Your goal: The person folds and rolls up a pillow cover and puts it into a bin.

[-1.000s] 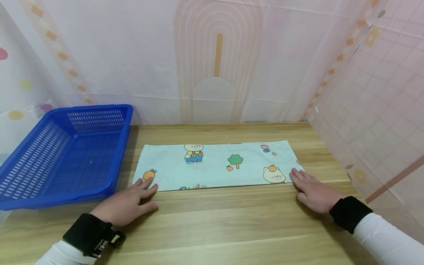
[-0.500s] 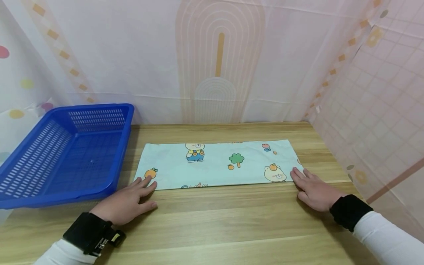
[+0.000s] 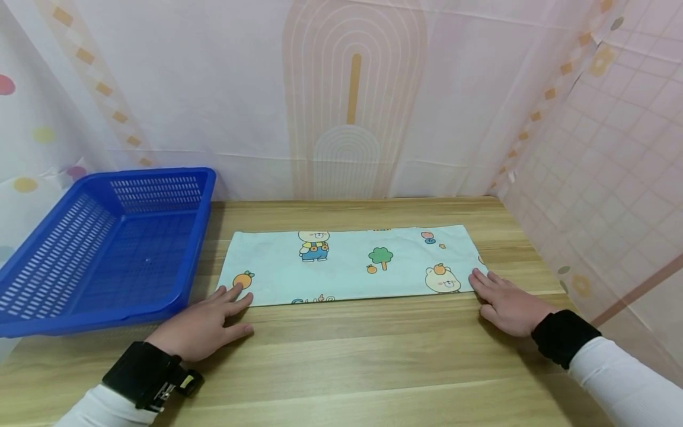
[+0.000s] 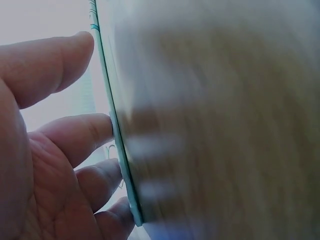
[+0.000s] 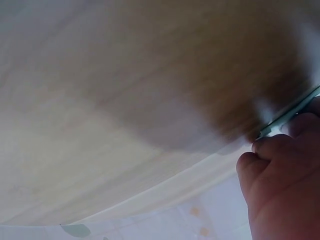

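A light blue cloth [image 3: 341, 270] printed with bears, oranges and a tree lies folded in a long flat strip on the wooden table. At its near left corner, my left hand [image 3: 200, 329] rests with fingers spread, fingertips on the cloth and the thumb on the wood. My right hand [image 3: 512, 305] touches the near right corner with its straight fingertips. From the left wrist, the cloth's folded edge [image 4: 117, 130] shows as a thin layered line under the fingertips. The right wrist view catches only a small bit of the cloth [image 5: 285, 120] beside that hand's fingers.
To the left stands a blue plastic basket [image 3: 149, 255] with slotted walls and nothing in it, close beside the left hand. A patterned curtain [image 3: 240, 89] hangs along the back, and another covers the right side. Bare wood [image 3: 347, 362] stretches in front of the cloth.
Almost nothing has moved. The right hand has shifted very slightly, its fingertips still at the cloth's corner; the cloth and left hand stay in place.
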A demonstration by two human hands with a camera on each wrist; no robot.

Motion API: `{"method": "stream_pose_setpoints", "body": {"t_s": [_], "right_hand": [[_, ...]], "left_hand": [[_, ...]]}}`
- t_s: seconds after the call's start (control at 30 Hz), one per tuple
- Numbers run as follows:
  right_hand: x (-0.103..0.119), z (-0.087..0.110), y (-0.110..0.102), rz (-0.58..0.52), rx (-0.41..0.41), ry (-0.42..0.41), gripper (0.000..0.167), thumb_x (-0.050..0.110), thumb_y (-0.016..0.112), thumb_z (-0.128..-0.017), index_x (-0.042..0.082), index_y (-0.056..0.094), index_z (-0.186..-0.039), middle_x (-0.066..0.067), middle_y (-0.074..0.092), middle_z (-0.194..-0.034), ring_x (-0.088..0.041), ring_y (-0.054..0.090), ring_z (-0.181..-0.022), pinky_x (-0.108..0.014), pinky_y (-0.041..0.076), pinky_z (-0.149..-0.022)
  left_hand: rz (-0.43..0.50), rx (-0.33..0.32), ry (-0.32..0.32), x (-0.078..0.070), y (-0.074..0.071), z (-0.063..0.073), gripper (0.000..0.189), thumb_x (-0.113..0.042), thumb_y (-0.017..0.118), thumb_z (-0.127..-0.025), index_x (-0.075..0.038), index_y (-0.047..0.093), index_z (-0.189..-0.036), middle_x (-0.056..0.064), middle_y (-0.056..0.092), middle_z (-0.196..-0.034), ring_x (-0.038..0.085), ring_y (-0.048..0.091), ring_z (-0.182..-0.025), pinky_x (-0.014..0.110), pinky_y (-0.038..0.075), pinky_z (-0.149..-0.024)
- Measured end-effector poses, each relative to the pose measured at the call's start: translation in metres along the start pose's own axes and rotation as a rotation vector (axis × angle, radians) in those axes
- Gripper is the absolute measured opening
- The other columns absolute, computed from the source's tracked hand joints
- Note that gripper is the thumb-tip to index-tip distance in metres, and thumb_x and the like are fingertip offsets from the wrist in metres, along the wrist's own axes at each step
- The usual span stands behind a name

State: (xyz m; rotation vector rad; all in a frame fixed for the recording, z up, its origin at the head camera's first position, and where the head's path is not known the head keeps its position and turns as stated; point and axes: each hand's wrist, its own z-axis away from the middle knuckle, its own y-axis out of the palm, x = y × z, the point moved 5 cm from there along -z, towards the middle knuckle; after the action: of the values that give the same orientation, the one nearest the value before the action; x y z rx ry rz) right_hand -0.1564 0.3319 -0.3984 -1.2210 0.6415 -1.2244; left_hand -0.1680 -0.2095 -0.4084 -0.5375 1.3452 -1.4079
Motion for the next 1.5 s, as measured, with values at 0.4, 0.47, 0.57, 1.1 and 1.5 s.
{"method": "stream_pose_setpoints", "body": {"t_s": [0.4, 0.47, 0.57, 1.1, 1.5], "right_hand": [[0.003, -0.005, -0.007, -0.015, -0.034, 0.014, 0.055, 0.020, 0.046, -0.107, -0.007, 0.043, -0.155, -0.032, 0.037, -0.163, -0.059, 0.032, -0.149, -0.067, 0.033, -0.119], [0.004, -0.006, -0.008, -0.003, -0.039, 0.012, 0.054, 0.018, 0.044, -0.107, -0.009, 0.045, -0.154, -0.033, 0.039, -0.162, -0.059, 0.035, -0.148, -0.066, 0.034, -0.119], [0.006, -0.007, -0.009, 0.009, -0.039, 0.013, 0.053, 0.017, 0.044, -0.106, -0.010, 0.046, -0.152, -0.034, 0.040, -0.160, -0.059, 0.038, -0.146, -0.066, 0.035, -0.118], [0.007, -0.009, -0.010, 0.032, -0.054, 0.024, 0.051, 0.015, 0.045, -0.105, -0.011, 0.050, -0.149, -0.034, 0.045, -0.157, -0.055, 0.043, -0.145, -0.063, 0.039, -0.117], [0.008, -0.011, -0.013, 0.051, -0.066, 0.041, 0.050, 0.014, 0.045, -0.104, -0.010, 0.053, -0.147, -0.033, 0.049, -0.154, -0.051, 0.049, -0.142, -0.059, 0.043, -0.115]], "left_hand": [[0.010, -0.011, -0.028, -0.002, 0.001, 0.000, 0.078, -0.065, 0.058, -0.100, -0.012, 0.051, -0.156, 0.023, 0.030, -0.170, 0.057, 0.024, -0.153, 0.074, 0.028, -0.118], [0.008, -0.015, -0.026, -0.002, 0.000, -0.001, 0.078, -0.066, 0.057, -0.100, -0.012, 0.051, -0.156, 0.023, 0.030, -0.170, 0.058, 0.025, -0.153, 0.074, 0.029, -0.117], [0.013, -0.017, -0.028, -0.003, -0.001, -0.001, 0.078, -0.065, 0.058, -0.100, -0.011, 0.051, -0.156, 0.025, 0.030, -0.169, 0.059, 0.026, -0.152, 0.075, 0.029, -0.116], [0.035, -0.045, -0.085, -0.008, -0.003, -0.016, 0.078, -0.063, 0.057, -0.101, -0.007, 0.051, -0.155, 0.029, 0.033, -0.166, 0.061, 0.023, -0.151, 0.078, 0.018, -0.118], [0.044, -0.036, -0.139, -0.008, -0.006, -0.030, 0.080, -0.063, 0.056, -0.101, -0.005, 0.050, -0.156, 0.030, 0.031, -0.167, 0.063, 0.021, -0.151, 0.076, 0.015, -0.121]]}}
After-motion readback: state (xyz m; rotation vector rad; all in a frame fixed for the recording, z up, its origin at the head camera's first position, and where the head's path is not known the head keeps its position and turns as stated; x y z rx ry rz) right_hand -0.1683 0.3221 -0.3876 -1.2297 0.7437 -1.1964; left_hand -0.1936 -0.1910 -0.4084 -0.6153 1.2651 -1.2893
